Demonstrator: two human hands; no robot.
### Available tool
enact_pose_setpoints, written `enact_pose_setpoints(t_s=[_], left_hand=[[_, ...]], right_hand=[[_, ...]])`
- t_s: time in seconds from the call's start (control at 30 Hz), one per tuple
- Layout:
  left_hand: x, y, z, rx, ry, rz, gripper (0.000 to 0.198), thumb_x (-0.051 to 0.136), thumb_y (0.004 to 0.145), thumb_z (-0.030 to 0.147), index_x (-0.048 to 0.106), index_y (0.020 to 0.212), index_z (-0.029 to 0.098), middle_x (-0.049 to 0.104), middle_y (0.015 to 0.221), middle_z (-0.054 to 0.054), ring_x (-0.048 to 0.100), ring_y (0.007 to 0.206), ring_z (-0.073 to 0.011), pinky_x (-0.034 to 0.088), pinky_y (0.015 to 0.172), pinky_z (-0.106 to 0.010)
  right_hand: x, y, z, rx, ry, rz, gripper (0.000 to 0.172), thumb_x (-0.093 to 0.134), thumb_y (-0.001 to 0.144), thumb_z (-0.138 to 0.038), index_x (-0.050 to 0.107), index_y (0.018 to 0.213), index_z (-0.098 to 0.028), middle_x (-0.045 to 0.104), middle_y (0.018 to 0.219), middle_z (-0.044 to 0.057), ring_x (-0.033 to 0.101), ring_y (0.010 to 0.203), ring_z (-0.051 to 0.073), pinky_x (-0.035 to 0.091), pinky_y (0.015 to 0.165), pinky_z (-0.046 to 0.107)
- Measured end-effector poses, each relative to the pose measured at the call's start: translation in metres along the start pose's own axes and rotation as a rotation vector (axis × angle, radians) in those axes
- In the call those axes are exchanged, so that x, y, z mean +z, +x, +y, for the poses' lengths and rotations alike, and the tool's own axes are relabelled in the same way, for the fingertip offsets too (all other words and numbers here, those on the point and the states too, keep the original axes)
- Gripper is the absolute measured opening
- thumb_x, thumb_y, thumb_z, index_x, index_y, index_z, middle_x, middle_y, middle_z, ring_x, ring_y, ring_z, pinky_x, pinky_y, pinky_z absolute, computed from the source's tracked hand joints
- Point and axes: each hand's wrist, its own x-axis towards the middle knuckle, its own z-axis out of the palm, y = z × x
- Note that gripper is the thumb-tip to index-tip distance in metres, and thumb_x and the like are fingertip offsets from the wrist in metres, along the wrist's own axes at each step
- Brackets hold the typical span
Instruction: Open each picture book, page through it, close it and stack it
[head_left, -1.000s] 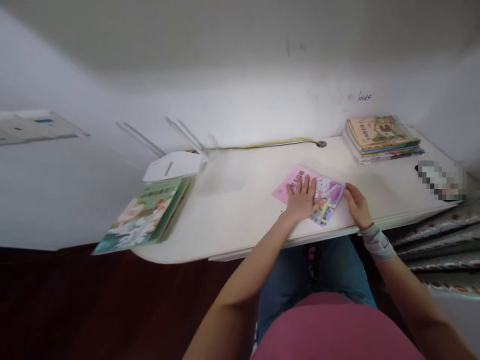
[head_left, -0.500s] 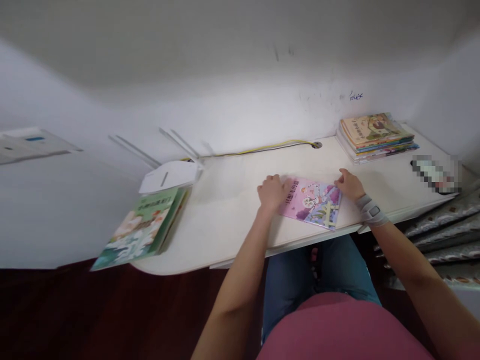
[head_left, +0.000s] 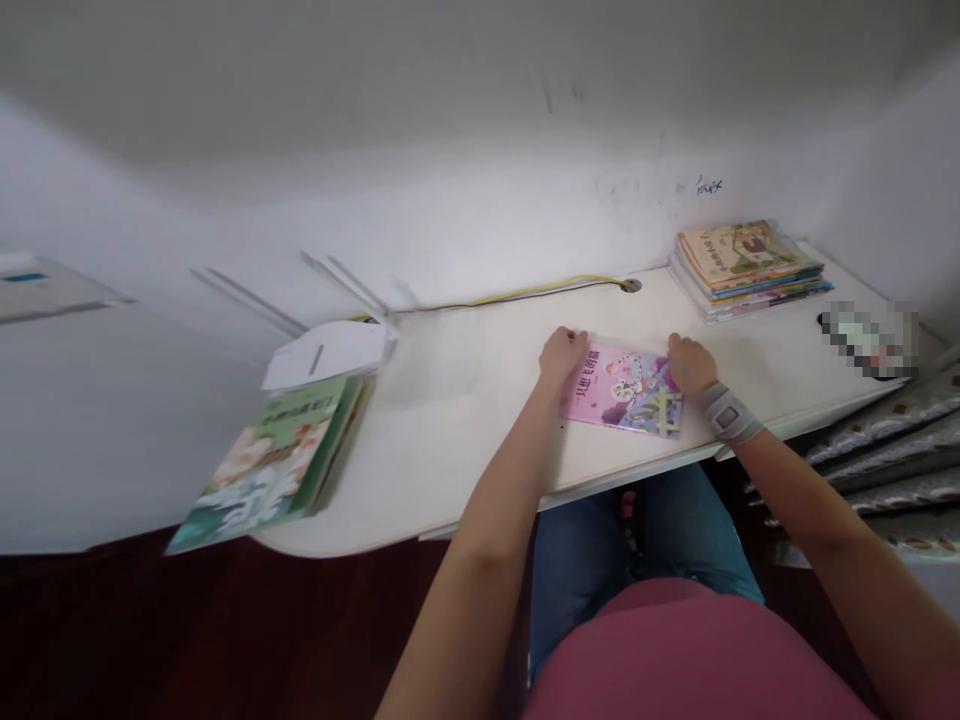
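Where the white worktop [head_left: 465, 400] runs along the wall, a green book [head_left: 274, 465] overhangs its near left edge and a stack of books [head_left: 746, 268] sits in the far right corner, with a white router [head_left: 326, 352] just beyond the green book. Near the front edge, right of centre, the pink book [head_left: 622, 395] lies flat, cover up, seemingly steadied by its far corners to sit square. Both forearms reach forward, wrists low; the left hand [head_left: 562, 355] and right hand [head_left: 690, 365] have fingers curled closed on those corners
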Motion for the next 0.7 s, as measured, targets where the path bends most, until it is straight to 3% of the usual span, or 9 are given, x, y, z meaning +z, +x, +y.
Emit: enact_pose_setpoints(t_s=[0.13, 0.3, 0.43, 0.7], left_hand=[[-0.005, 0.008, -0.005, -0.006, 0.025, 0.01, 0.031, 0.038, 0.09, 0.038, 0.062, 0.091, 0.017, 0.07, 0.098, -0.01, 0.064, 0.086, -0.0195, 0.043, 0.069, -0.027], [-0.006, 0.006, -0.013, -0.039, 0.136, 0.107, 0.026, 0.037, 0.09, 0.027, 0.06, 0.1, 0.02, 0.069, 0.105, -0.013, 0.062, 0.097, -0.0252, 0.042, 0.077, -0.035], [0.001, 0.0, -0.018, -0.019, 0.244, 0.181, 0.03, 0.032, 0.091, 0.022, 0.057, 0.106, 0.016, 0.066, 0.108, -0.019, 0.057, 0.109, -0.0304, 0.035, 0.089, -0.043], [-0.001, -0.002, -0.013, -0.016, 0.326, 0.197, 0.034, 0.032, 0.091, 0.02, 0.051, 0.118, 0.01, 0.066, 0.104, -0.022, 0.058, 0.105, -0.0322, 0.034, 0.088, -0.043]], right_hand=[[0.005, 0.032, -0.007, -0.099, -0.028, -0.014, 0.031, 0.034, 0.09, -0.008, 0.048, 0.117, -0.009, 0.062, 0.106, 0.018, 0.058, 0.1, 0.026, 0.042, 0.082, 0.033], [0.008, 0.062, -0.017, -0.195, -0.02, -0.015, 0.033, 0.034, 0.087, -0.003, 0.049, 0.116, -0.007, 0.061, 0.108, 0.019, 0.056, 0.101, 0.025, 0.04, 0.087, 0.034], [0.01, 0.073, -0.024, -0.249, -0.017, -0.016, 0.031, 0.035, 0.088, -0.005, 0.05, 0.115, -0.007, 0.061, 0.11, 0.019, 0.055, 0.103, 0.026, 0.039, 0.088, 0.034], [0.012, 0.083, -0.024, -0.297, -0.011, -0.044, 0.031, 0.037, 0.088, -0.003, 0.049, 0.116, -0.004, 0.062, 0.108, 0.021, 0.056, 0.101, 0.026, 0.038, 0.088, 0.034]])
